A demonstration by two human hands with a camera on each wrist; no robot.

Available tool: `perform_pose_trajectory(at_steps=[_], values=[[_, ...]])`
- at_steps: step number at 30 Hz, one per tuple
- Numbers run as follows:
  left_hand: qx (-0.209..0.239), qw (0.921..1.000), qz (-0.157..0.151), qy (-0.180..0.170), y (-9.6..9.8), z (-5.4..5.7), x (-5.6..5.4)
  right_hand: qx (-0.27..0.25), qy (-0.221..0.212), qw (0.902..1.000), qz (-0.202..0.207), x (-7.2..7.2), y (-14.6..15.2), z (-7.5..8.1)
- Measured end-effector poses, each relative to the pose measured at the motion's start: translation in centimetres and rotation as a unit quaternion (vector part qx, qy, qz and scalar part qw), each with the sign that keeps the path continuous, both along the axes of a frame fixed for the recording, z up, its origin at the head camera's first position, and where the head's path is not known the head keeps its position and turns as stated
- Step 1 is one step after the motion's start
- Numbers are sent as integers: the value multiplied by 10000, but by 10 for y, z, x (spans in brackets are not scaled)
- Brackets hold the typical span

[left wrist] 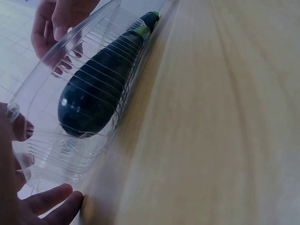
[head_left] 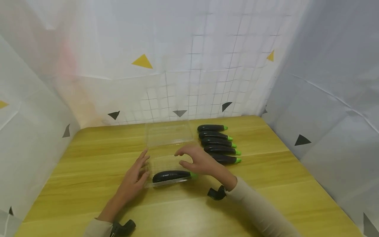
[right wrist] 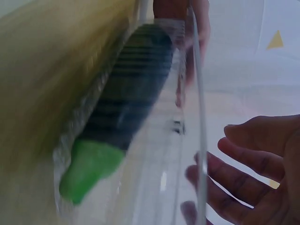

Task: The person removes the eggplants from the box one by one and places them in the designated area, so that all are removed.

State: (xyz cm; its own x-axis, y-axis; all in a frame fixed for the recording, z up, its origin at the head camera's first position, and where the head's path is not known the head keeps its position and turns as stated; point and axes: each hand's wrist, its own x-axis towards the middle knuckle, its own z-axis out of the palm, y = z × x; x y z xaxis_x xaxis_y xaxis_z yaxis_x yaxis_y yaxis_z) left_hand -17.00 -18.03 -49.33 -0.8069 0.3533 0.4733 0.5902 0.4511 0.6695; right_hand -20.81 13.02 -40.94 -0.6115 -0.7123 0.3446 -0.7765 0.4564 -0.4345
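A clear plastic clamshell box [head_left: 164,161] lies with its lid [head_left: 169,133] folded back toward the wall. One glossy dark eggplant [head_left: 171,175] with a green stem lies along the near side of its base; ribbed plastic shows in front of that eggplant [left wrist: 93,93] in the left wrist view. My left hand [head_left: 133,181] is at the box's left end, fingers extended along its wall. Over the right end of the base is my right hand [head_left: 201,160], thumb and fingers spread apart with nothing between them. The right wrist view shows those fingers [right wrist: 239,180] beside the clear rim.
Several more eggplants [head_left: 217,141] lie in a stacked row right of the box, green stems pointing right. The wooden table [head_left: 97,164] is bordered by white sheeting [head_left: 118,95] at the back and sides, marked with triangles. A dark wrist mount [head_left: 217,193] sits on the right sleeve.
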Motion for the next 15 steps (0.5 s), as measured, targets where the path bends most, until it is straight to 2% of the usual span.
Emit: perform_pose_trajectory(at_steps=[8, 15], values=[[-8, 10000, 45, -84, 2, 2, 1, 147, -20, 9997, 176, 3, -14, -2], [38, 9998, 52, -211, 1, 4, 2, 142, -400, 9987, 296, 2, -22, -11]])
